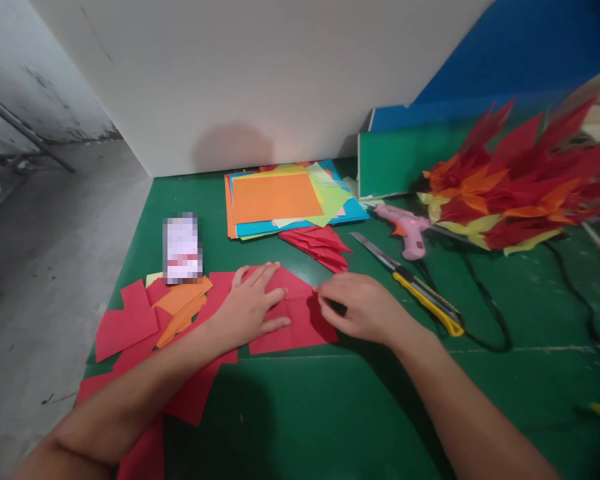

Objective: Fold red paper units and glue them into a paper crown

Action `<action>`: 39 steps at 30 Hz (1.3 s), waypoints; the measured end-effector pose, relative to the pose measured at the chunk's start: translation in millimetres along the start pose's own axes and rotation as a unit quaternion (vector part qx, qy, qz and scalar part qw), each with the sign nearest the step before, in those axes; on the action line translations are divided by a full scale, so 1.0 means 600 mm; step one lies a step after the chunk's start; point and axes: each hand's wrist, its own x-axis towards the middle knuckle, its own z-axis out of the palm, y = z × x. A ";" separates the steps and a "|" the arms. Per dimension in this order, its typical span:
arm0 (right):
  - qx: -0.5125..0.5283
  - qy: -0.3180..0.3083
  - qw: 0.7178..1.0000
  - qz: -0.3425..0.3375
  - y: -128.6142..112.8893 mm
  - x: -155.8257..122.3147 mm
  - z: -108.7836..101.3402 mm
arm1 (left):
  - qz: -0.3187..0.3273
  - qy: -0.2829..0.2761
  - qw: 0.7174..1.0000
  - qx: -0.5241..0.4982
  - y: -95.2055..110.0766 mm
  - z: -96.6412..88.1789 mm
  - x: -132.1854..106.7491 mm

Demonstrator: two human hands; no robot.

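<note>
A red sheet of paper [300,320] lies on the green table [330,413] in front of me. My left hand [253,303] rests flat on its left part, fingers stretched out and pressing it down. My right hand [363,307] is at the sheet's right edge, fingers curled in a pinch on the paper's fold. More red and orange paper pieces [150,317] lie scattered to the left, under my left forearm.
A stack of coloured sheets [280,197] and folded red pieces [320,247] lie behind. A yellow utility knife [415,287], a pink glue gun [405,227] with black cable, a phone [183,248], a red-orange paper bouquet [520,180] and a green box [395,163] stand nearby.
</note>
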 end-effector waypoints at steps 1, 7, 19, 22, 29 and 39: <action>0.000 0.001 1.000 0.003 0.003 -0.002 -0.004 | 0.000 0.002 1.000 0.002 0.000 0.001 0.000; -0.008 0.007 1.000 -0.018 0.010 -0.002 0.001 | -0.006 -0.003 1.000 0.008 0.001 0.000 -0.001; -0.143 -0.060 0.985 0.081 -0.016 0.044 0.065 | -0.077 0.059 0.995 0.008 -0.006 -0.001 0.002; -0.157 -0.077 0.979 0.104 -0.025 0.049 0.064 | -0.149 0.088 0.984 0.040 -0.015 -0.006 0.006; -0.137 -0.057 0.982 0.119 -0.023 0.048 0.064 | -0.184 0.078 0.977 0.072 -0.023 -0.005 0.007; -0.136 0.044 0.985 0.092 -0.013 0.031 0.078 | -0.181 0.093 0.977 0.060 -0.029 -0.003 0.007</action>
